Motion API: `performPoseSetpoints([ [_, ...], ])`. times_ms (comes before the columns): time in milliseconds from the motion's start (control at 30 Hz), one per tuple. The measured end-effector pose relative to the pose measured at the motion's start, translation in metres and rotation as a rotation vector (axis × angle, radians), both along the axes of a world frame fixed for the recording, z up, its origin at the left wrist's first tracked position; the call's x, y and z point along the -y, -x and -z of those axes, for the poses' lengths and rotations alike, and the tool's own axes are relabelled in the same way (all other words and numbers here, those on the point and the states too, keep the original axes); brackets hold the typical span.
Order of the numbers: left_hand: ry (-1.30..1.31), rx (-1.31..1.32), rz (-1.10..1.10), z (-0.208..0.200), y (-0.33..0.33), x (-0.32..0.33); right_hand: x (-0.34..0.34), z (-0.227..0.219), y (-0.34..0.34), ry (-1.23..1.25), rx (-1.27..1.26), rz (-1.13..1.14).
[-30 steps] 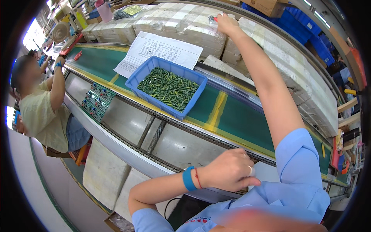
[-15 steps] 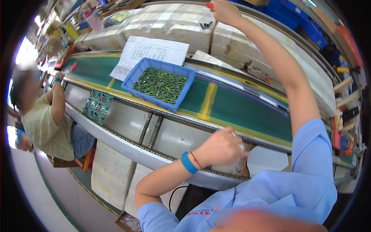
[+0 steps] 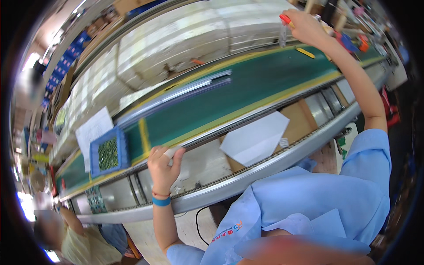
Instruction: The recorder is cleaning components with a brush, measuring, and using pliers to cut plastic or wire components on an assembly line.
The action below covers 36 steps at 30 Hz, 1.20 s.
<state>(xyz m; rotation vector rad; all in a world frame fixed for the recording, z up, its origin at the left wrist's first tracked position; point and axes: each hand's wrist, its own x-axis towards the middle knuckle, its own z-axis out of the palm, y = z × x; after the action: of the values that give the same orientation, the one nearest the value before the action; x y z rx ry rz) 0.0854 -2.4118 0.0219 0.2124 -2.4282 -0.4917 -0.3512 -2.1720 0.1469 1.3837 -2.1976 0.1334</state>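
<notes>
The right hand [image 3: 304,28], at the far right, is closed on 1 red thing [image 3: 285,19], whose end comes out left of the fingers. The left hand [image 3: 163,170] is half curled; I cannot tell if it holds something. To its left, not touched, 1 blue basket [image 3: 123,150] of green parts [image 3: 108,154] stands on the belt [image 3: 247,95].

green belt [image 3: 254,88] with yellow tape [image 3: 144,134], blue bin [image 3: 123,150], light blue shirt [image 3: 300,194], blue wristband [image 3: 161,202], red handle [image 3: 285,19]
</notes>
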Motion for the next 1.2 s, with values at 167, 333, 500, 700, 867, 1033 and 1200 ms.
performPoseSetpoints([
  [167,0.072,0.07,0.09,-0.004,0.031,-0.025,-0.102,0.045,0.042,0.141,0.347,0.095],
  [333,0.098,0.194,0.169,-0.01,0.065,-0.046,-0.155,0.073,0.071,-0.08,0.587,0.257],
  [500,0.081,0.174,0.189,-0.015,0.098,-0.057,-0.166,0.073,0.106,0.143,0.156,0.365],
  [700,0.058,0.142,0.201,-0.004,0.103,-0.051,-0.057,0.035,0.064,0.02,0.267,0.197],
  [867,0.052,0.038,0.196,0.003,0.099,-0.039,0.103,0.065,0.02,-0.214,0.428,-0.143],
  [1033,0.015,0.1,0.148,0.004,0.083,-0.029,0.243,0.115,-0.009,-0.671,0.746,-0.36],
  [1200,-0.012,0.121,0.157,0.012,0.08,-0.028,0.302,0.168,-0.023,-1.018,0.568,-0.033],
])
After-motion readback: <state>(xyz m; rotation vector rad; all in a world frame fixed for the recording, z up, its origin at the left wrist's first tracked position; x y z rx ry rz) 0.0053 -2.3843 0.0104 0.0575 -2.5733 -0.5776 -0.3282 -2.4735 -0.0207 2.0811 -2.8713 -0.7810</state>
